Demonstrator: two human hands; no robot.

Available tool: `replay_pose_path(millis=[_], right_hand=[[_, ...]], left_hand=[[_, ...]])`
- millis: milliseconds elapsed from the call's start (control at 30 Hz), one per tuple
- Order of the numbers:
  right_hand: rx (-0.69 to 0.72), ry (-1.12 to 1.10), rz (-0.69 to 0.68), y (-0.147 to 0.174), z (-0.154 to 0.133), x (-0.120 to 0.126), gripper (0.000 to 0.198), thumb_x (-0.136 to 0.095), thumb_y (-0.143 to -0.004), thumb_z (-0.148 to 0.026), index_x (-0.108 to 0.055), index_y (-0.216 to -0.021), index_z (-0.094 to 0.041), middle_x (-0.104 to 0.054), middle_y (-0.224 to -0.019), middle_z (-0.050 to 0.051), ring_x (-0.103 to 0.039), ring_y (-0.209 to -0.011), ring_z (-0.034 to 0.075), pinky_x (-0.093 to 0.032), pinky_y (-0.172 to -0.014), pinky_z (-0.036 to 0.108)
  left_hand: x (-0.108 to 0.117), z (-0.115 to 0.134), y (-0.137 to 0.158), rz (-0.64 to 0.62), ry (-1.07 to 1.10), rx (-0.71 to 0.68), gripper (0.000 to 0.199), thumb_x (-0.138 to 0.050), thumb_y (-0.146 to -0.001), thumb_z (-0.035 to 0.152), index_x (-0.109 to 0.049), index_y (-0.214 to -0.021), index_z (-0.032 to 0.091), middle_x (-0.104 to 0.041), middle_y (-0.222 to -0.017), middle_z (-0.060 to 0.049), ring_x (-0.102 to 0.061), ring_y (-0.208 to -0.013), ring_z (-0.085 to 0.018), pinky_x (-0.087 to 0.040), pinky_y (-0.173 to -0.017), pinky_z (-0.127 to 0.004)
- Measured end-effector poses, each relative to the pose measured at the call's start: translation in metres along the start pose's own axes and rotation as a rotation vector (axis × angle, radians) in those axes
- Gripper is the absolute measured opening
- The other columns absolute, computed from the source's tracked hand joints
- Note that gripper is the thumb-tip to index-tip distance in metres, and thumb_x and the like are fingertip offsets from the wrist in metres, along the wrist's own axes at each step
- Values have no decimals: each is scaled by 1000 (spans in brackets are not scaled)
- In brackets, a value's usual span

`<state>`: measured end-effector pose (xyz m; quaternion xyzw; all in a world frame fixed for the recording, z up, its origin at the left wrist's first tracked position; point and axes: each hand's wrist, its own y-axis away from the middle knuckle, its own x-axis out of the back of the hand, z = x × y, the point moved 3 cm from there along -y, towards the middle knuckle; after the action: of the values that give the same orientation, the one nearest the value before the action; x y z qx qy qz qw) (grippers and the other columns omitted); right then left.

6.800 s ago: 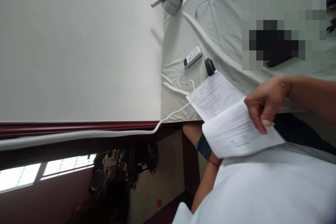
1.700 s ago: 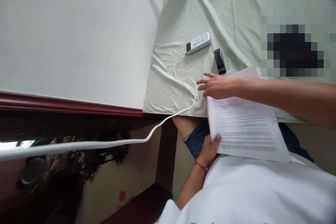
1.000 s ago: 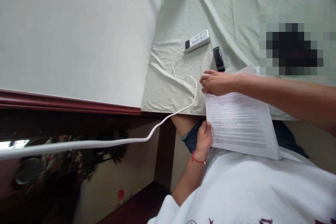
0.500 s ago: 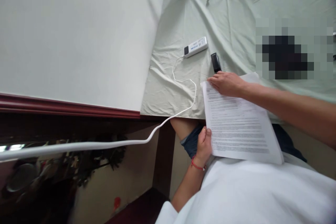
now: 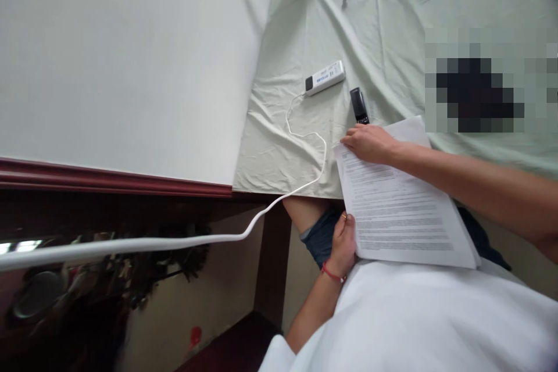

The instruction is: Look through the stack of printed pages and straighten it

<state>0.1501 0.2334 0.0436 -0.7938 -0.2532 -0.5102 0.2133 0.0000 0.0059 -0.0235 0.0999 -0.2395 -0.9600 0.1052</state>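
Note:
A stack of printed paper sheets (image 5: 392, 209) lies tilted between the table edge and my lap. My left hand (image 5: 344, 242), with a ring and a red bracelet, grips the stack's lower left side, the thumb near the edge and the other fingers mostly hidden. At the upper left corner, my right hand (image 5: 370, 143) has its fingers bent together over the top edge, pinching the paper there. Just beyond those fingers a black handheld device (image 5: 358, 104) with small keys rests on the cloth.
A white power bank (image 5: 325, 78) trails a white cable (image 5: 244, 235) over the edge of the table, which has a pale green cloth (image 5: 296, 29). On the left stands a white panel (image 5: 122, 58) with dark red trim. A blurred dark patch (image 5: 479, 93) is at the right.
The paper stack has turned slightly counterclockwise, its upper left corner lower and its lower right corner farther right. My right hand has slid a little left and down; my left hand shifted slightly right.

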Motion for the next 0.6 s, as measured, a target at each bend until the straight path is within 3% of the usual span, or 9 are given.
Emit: replay_pose_path(millis=[200,367,600], right_hand=[[28,105,48,0,-1,-10,28,-47,-100,-11,-73,-92,-16,-72,-108,14,-54,-104,29,-31,-74,38],[-5,149,168,3,-1,-13,33,-42,-102,-12,-73,-110,-16,-72,-115,15,-53,-107,31,-31,-80,41],[13,135,125,3,-3,-15,32,-44,-100,-10,-76,-95,-14,-73,-107,16,-52,-107,32,-29,-80,42]], left_hand=[[2,-5,-1,25,-62,-15,64,-74,-81,76,-76,-109,19,-79,-117,-11,-72,-111,-25,-53,-106,-38],[2,-1,-2,32,-162,-70,57,-68,-87,74,-71,-107,21,-77,-110,-8,-69,-106,-23,-52,-101,-37],[-3,22,-12,90,-451,-210,36,-54,-102,58,-63,-107,23,-75,-109,-7,-67,-103,-22,-50,-95,-36]])
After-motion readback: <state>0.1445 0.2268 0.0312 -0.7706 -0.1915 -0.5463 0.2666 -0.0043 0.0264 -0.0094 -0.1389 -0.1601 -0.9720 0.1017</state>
